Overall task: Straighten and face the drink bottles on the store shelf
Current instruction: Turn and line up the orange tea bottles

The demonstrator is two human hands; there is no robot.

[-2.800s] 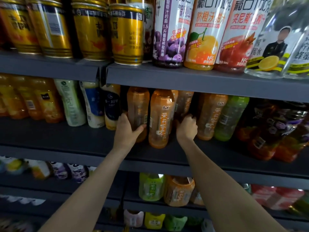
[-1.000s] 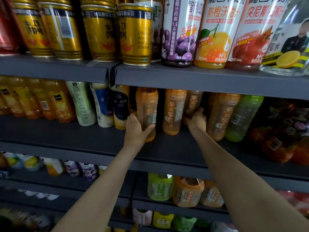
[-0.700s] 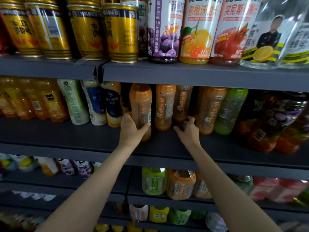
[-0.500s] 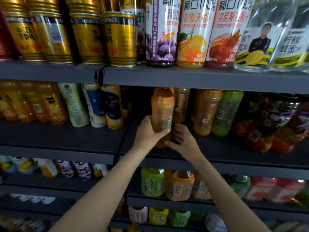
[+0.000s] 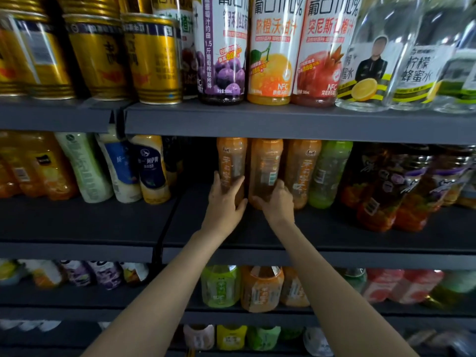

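head view: my left hand (image 5: 223, 205) grips the lower part of an orange bottle (image 5: 231, 161) standing on the middle shelf (image 5: 334, 228). my right hand (image 5: 277, 203) wraps the base of the second orange bottle (image 5: 265, 166) just beside it, barcode facing out. a third orange bottle (image 5: 302, 171) and a green bottle (image 5: 328, 173) stand to their right.

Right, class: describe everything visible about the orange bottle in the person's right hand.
The orange bottle is translucent plastic holding amber drink. It stands upright on the middle shelf, its barcode side facing out. The right hand grips its base. It stands between two more orange bottles; the left hand grips the left one.
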